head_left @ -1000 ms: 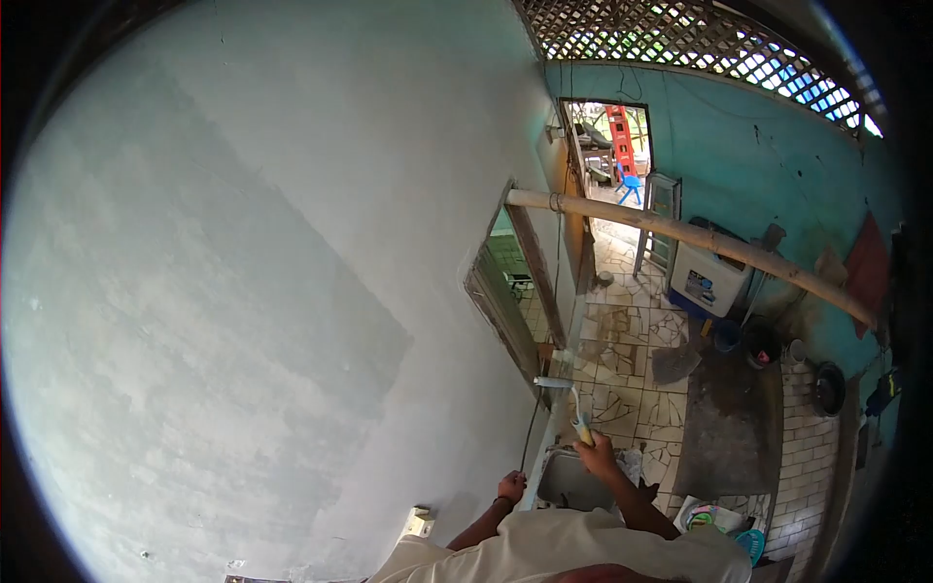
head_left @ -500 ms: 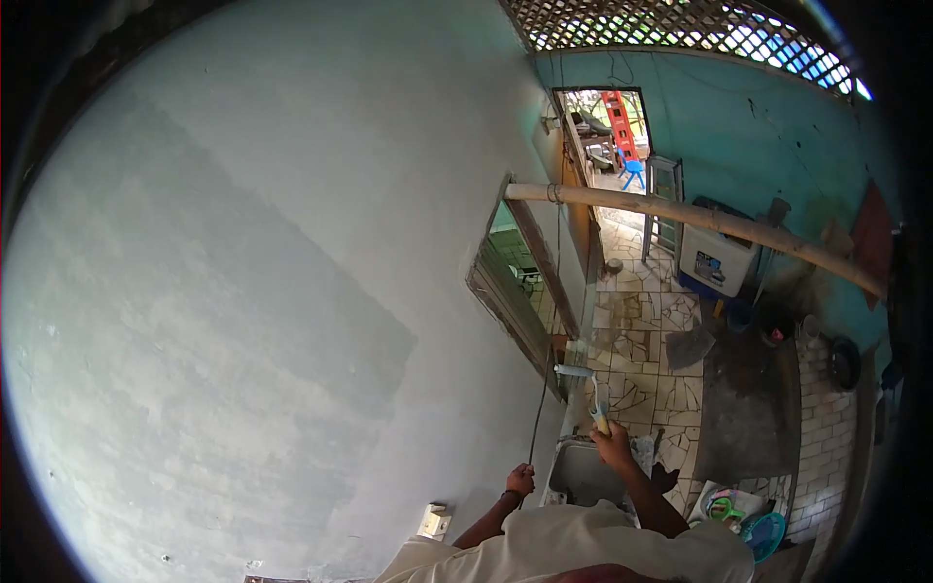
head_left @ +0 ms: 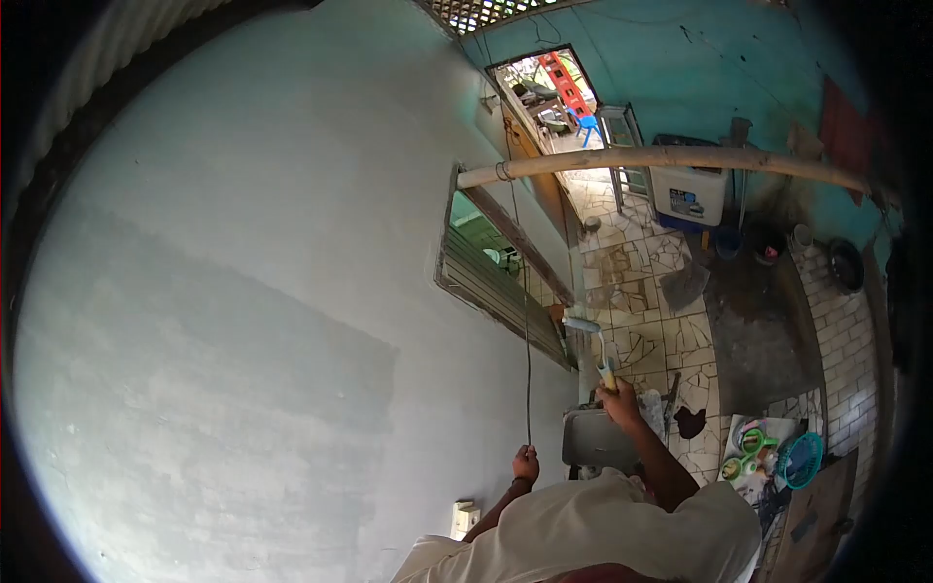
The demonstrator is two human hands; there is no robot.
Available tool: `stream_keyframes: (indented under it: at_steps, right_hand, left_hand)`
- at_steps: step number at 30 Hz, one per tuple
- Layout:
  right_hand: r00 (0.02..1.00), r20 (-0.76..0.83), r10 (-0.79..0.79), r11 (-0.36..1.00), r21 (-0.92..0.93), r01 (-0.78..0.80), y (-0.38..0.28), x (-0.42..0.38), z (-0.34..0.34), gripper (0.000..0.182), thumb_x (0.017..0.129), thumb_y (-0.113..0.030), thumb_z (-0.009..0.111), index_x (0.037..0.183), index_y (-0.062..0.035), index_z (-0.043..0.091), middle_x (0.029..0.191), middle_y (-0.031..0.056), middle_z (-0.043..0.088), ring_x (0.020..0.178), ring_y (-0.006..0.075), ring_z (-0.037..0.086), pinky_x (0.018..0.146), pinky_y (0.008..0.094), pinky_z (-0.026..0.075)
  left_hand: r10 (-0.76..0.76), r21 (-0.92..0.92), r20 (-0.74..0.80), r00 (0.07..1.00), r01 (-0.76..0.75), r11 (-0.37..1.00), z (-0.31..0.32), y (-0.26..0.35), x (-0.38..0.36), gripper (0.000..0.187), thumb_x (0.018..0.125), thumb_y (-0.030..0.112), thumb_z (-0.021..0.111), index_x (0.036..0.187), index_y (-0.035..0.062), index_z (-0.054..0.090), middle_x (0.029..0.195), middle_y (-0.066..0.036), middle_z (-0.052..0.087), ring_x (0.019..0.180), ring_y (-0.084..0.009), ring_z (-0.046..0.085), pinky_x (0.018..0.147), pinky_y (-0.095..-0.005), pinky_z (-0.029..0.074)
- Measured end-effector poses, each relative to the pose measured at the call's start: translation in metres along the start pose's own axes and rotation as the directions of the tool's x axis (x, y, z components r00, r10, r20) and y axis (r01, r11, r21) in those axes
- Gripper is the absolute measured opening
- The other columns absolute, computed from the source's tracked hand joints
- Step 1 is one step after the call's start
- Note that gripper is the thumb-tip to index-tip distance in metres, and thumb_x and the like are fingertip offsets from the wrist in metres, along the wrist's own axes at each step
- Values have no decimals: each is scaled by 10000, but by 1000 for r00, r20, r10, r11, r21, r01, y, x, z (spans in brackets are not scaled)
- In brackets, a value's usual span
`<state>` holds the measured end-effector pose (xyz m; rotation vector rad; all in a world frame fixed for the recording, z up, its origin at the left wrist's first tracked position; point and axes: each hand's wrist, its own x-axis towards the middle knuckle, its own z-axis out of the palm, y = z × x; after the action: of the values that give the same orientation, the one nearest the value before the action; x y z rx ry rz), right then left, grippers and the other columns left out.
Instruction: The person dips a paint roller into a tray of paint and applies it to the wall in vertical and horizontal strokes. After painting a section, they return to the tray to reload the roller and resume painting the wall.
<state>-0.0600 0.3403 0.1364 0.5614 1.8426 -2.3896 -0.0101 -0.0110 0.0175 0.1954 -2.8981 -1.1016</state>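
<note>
My right hand [head_left: 618, 400] is closed around the yellow handle of a paint roller [head_left: 582, 325], its pale roller head pointing away from me, near the lower edge of the window opening. Lower and to the left, my left hand [head_left: 525, 464] grips a thin dark cord [head_left: 529, 389] that runs up past the window. The broad wall [head_left: 292, 243] on my left carries pale grey paint, with a darker patch in its middle. Below my right hand is a grey rectangular basin [head_left: 583, 442], partly hidden by my shirt and arm.
A bamboo pole [head_left: 661, 158] crosses ahead from the window frame [head_left: 501, 277]. Beyond it stand a ladder [head_left: 624, 146] and a white tub [head_left: 688, 194]. A teal basket [head_left: 801, 461] sits at lower right, and a dark mat [head_left: 763, 340] covers part of the tiled floor.
My view has tilted and shifted, so the doorway and pole appear farther left and higher. Both hands keep their holds; the roller now appears higher in view.
</note>
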Motion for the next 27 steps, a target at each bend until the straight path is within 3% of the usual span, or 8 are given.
stream_keyframes:
  at_steps: [5, 8, 20, 23, 27]
  right_hand:
    - [1000, -28, 0, 999, 40, 1, 1, 8, -6, 238, 1015, -132, 685, 1208, -8, 623, 739, 32, 587, 457, 114, 503, 415, 341, 405]
    - [999, -53, 6, 999, -38, -8, -6, 9, -8, 249, 1010, -131, 691, 1216, -7, 628, 749, 30, 595, 464, 112, 513, 417, 334, 412]
    - [998, -40, -55, 998, -10, 55, 7, 10, -7, 246, 982, -106, 710, 1198, -16, 634, 722, 37, 589, 456, 118, 512, 394, 335, 411]
    - [998, -63, -25, 999, -21, 24, 16, 14, -7, 260, 949, -125, 747, 1156, 4, 657, 772, 73, 638, 482, 145, 572, 421, 349, 454]
    - [999, -40, -9, 1000, 16, 9, 13, 11, -6, 264, 948, -123, 746, 1163, 2, 656, 752, 67, 632, 471, 144, 565, 420, 349, 446]
  left_hand:
    - [-79, 42, 49, 996, 77, 996, -8, 14, 0, 374, 1067, 403, 545, 959, 61, 650, 829, -210, 710, 805, -449, 696, 710, -532, 529]
    - [-60, 38, 29, 998, 59, 998, -12, 25, -2, 363, 1067, 389, 545, 946, 61, 642, 804, -209, 702, 787, -449, 692, 695, -539, 521]
    - [-43, 26, -1, 999, 43, 999, -19, 39, -6, 347, 1069, 367, 558, 922, 62, 634, 738, -167, 678, 689, -370, 667, 645, -485, 510]
    - [-82, 42, 28, 996, 81, 996, -23, 43, -6, 390, 1077, 393, 537, 931, 42, 622, 794, -182, 697, 766, -397, 685, 696, -494, 524]
    - [-70, 44, 31, 997, 68, 997, -25, 41, -5, 380, 1082, 379, 542, 934, 39, 625, 794, -174, 692, 748, -381, 670, 698, -484, 523]
